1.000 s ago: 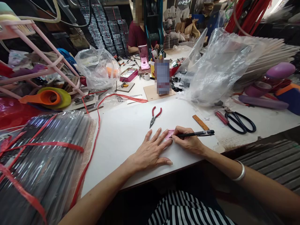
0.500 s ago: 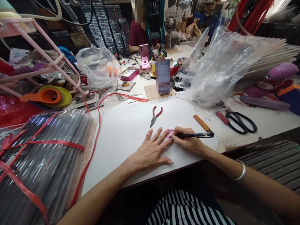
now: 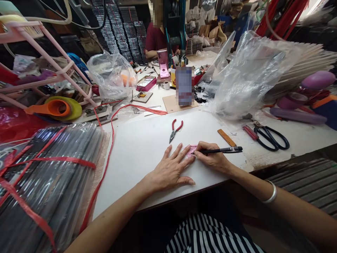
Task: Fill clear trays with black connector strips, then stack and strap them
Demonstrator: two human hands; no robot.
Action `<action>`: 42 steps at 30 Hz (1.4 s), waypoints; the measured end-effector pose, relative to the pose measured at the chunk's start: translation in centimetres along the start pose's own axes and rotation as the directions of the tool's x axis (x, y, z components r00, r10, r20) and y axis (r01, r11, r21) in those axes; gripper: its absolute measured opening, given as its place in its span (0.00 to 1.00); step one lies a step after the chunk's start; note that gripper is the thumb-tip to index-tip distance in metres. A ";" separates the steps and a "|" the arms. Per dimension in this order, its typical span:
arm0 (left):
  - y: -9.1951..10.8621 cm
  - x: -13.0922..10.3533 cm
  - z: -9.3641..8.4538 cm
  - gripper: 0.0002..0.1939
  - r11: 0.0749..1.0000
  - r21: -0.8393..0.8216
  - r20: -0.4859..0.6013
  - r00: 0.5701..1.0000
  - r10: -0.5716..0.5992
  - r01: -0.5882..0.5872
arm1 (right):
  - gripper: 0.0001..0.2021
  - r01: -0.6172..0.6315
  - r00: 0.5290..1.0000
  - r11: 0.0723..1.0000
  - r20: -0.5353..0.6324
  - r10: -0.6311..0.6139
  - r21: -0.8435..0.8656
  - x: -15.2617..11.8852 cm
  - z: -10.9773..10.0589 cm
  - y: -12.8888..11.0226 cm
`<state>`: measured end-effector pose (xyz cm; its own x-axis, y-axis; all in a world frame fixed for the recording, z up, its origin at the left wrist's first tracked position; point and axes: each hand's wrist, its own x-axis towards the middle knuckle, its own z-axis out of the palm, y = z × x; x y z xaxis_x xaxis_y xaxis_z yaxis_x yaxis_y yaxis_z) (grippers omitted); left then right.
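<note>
A small pink slip of paper (image 3: 192,150) lies on the white sheet (image 3: 131,151) that covers the table. Flat across its left side rests my left hand (image 3: 172,170), fingers spread. My right hand (image 3: 210,158) grips a black pen (image 3: 223,150), tip down at the slip; part of the slip is hidden by the fingers. Beyond my left hand lie pliers with red handles (image 3: 175,130). A flat orange-brown strip (image 3: 226,137) is just past my right hand.
Black-handled scissors (image 3: 273,137) and a red-handled tool (image 3: 250,133) lie at right. Bundled, plastic-wrapped strips (image 3: 58,175) fill the left, tied with red ribbon (image 3: 105,168). A blurred upright screen (image 3: 184,86) stands ahead. Plastic bags (image 3: 244,77) crowd the right. Another person (image 3: 155,40) sits opposite.
The pen has tilted slightly, its rear end shifting a little up and right. My left hand stays flat in the same place.
</note>
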<state>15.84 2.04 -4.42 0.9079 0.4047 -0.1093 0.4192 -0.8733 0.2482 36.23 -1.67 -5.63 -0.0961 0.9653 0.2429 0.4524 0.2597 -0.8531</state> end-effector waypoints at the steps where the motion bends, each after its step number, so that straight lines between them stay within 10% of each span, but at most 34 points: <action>1: 0.0 0.0 0.0 0.44 1.000 0.001 0.000 1.000 0.000 0.000 | 0.09 0.001 1.000 1.000 0.000 -0.001 -0.002 0.0 0.0 0.0; 42: 0.0 0.0 0.0 0.44 1.000 0.006 0.008 1.000 0.001 -0.001 | 0.09 -0.007 1.000 1.000 -0.021 0.007 -0.029 -0.2 -0.1 0.0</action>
<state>15.81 2.00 -4.39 0.9085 0.4013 -0.1167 0.4179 -0.8754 0.2431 36.30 -1.85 -5.62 -0.0743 0.9662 0.2469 0.4783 0.2518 -0.8413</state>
